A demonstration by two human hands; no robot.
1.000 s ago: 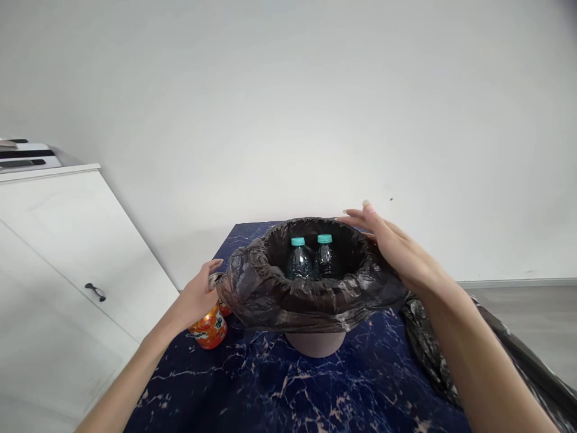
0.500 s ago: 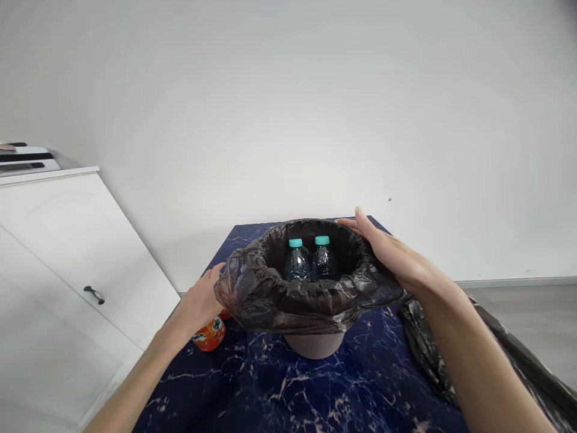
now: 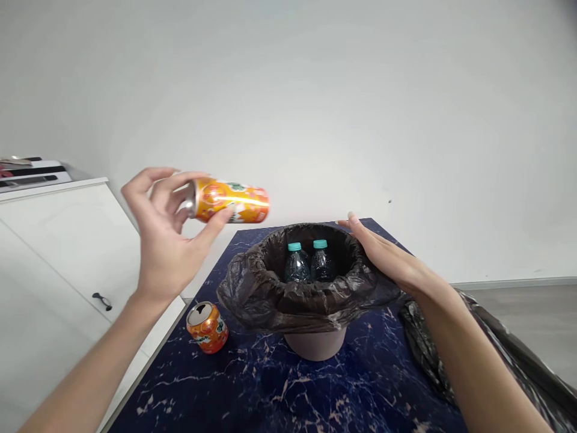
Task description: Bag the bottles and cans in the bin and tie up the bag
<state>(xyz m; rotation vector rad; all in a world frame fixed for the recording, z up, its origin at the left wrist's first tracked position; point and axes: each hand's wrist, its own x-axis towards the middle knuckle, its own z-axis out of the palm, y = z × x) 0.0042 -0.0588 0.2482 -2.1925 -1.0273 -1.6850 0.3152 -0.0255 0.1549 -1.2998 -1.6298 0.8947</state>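
My left hand (image 3: 166, 222) is closed around an orange soda can (image 3: 238, 201), tipped on its side in the air above and left of the bin. A brown-grey trash bin (image 3: 315, 344) stands on the table, lined with a black plastic bag (image 3: 311, 300) folded over its rim. Inside it are clear plastic bottles (image 3: 321, 261) with teal caps; their lower parts are hidden. My right hand (image 3: 383, 249) rests with fingers extended on the bag at the bin's right rim. Another orange soda can (image 3: 208, 328), opened at the top, stands upright left of the bin.
The blue marble-patterned table (image 3: 279, 397) reaches the white wall (image 3: 288, 108). Black plastic bags (image 3: 421, 337) lie along its right side. At the left is a white cabinet (image 3: 58, 258) with a dark handle and some items on top.
My left hand has risen from beside the bin and now holds a soda can up in the air. My right hand stays at the rim. The standing can is now in fuller view.
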